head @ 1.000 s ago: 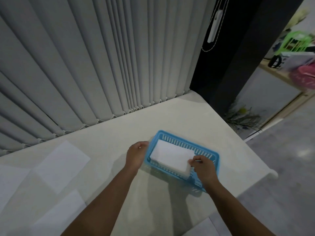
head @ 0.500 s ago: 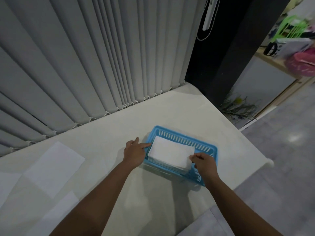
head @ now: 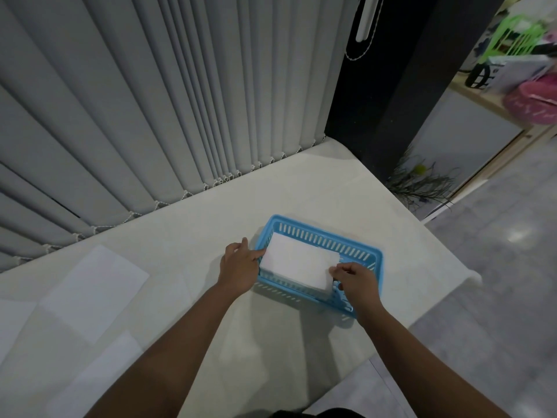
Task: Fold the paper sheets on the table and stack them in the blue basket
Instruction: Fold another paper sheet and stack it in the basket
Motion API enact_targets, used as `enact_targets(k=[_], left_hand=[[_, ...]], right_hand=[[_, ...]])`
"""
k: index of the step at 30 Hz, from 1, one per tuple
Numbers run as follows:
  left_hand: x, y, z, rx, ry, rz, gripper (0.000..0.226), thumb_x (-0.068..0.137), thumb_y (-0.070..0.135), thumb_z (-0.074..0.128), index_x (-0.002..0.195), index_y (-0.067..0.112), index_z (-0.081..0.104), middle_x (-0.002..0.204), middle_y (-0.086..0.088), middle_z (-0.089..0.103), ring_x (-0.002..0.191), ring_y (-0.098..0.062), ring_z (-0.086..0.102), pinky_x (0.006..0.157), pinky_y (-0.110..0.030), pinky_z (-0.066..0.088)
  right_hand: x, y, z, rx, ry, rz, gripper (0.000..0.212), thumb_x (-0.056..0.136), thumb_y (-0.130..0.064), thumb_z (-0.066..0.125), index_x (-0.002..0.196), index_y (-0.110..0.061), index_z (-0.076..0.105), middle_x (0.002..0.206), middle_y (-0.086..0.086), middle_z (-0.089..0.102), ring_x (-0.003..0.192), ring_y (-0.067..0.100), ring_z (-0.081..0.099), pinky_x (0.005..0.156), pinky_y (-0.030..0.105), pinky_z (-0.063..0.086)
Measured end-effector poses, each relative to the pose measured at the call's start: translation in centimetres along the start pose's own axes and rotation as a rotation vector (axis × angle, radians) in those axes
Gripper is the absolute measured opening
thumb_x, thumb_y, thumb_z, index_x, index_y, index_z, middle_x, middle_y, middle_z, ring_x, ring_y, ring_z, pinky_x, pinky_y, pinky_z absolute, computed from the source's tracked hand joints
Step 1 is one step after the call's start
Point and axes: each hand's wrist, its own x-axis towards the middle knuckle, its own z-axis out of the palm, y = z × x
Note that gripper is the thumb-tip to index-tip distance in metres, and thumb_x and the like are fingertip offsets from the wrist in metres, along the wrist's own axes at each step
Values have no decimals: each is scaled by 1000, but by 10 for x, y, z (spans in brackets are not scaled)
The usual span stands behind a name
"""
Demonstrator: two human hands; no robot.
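A blue basket (head: 346, 236) stands on the white table (head: 196, 224), right of centre. A stack of folded white paper (head: 298, 260) lies in it. My left hand (head: 239, 265) rests at the basket's left end, its fingertips touching the stack's left edge. My right hand (head: 354, 279) pinches the stack's near right corner between thumb and fingers. Flat unfolded sheets lie on the table's left side: one large sheet (head: 93, 291), another (head: 99, 375) nearer to me, a third (head: 13, 324) at the left edge.
Grey vertical blinds (head: 150, 101) hang along the table's far edge. A black pillar (head: 391, 86) stands at the far right corner. The table ends just right of the basket, with grey floor (head: 497, 282) beyond and a shelf with coloured items at the top right.
The folded paper has settled lower and flatter in the basket. My left hand has slid to its left edge, the right hand stays on the near right corner. The view has shifted slightly.
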Motion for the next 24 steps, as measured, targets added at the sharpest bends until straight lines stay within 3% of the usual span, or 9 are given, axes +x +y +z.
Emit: enact_targets(k=[4, 8, 10, 12, 15, 18, 21, 24], left_hand=[[-4, 1, 0, -18, 79, 35, 44, 98, 13, 34, 134, 31, 52, 158, -3, 25, 142, -24, 20, 112, -34, 26], [-4, 5, 0, -128, 288, 73, 39, 95, 15, 42, 131, 23, 54, 150, -2, 41, 135, -22, 34, 110, -36, 33], [-2, 13, 3, -29, 298, 170, 45, 97, 24, 41, 141, 23, 39, 154, -2, 33, 140, -22, 30, 114, -39, 26], [2, 19, 10, 137, 214, 273, 53, 99, 39, 28, 150, 26, 19, 161, 0, 15, 148, -21, 15, 120, -43, 11], [10, 20, 25, 355, 66, 338, 65, 94, 54, 4, 152, 26, 0, 163, 2, -4, 150, -19, -8, 119, -47, -6], [15, 14, 33, 389, 26, 341, 78, 84, 64, -7, 151, 25, -7, 162, 3, -11, 149, -18, -16, 117, -49, -13], [15, 9, 35, 427, 67, 380, 86, 76, 64, -18, 151, 23, -8, 162, 1, -12, 149, -19, -16, 114, -49, -17], [15, 8, 37, 438, 92, 382, 84, 79, 64, -16, 151, 22, -8, 161, 0, -12, 147, -18, -20, 113, -48, -21]], right_hand=[[-1, 5, -2, -90, 73, -37, 15, 85, -28, 68, 89, -14, 67, 87, -1, 68, 78, 14, 59, 65, 28, 44], [2, 11, -2, -282, 196, -215, 29, 88, -34, 61, 113, -18, 62, 115, 2, 65, 99, 18, 58, 84, 33, 45], [2, 12, 3, -491, 169, -428, 41, 92, -39, 53, 127, -18, 57, 133, 4, 57, 122, 24, 51, 102, 41, 39], [1, 15, 10, -776, 43, -589, 61, 92, -54, 32, 142, -21, 41, 152, 3, 39, 140, 26, 32, 114, 46, 23], [6, 27, 20, -1106, -131, -624, 78, 89, -64, 7, 153, -21, 8, 163, 1, 4, 149, 24, -1, 118, 50, -2], [13, 36, 21, -1186, -174, -618, 80, 87, -66, -3, 152, -21, -6, 162, 0, -8, 148, 24, -11, 118, 53, -6], [14, 39, 20, -1193, -178, -622, 81, 86, -67, -5, 152, -22, -9, 162, 0, -11, 148, 23, -14, 117, 51, -8], [14, 42, 20, -1176, -158, -611, 85, 81, -71, -11, 152, -23, -8, 162, -1, -11, 148, 23, -14, 118, 51, -8]])
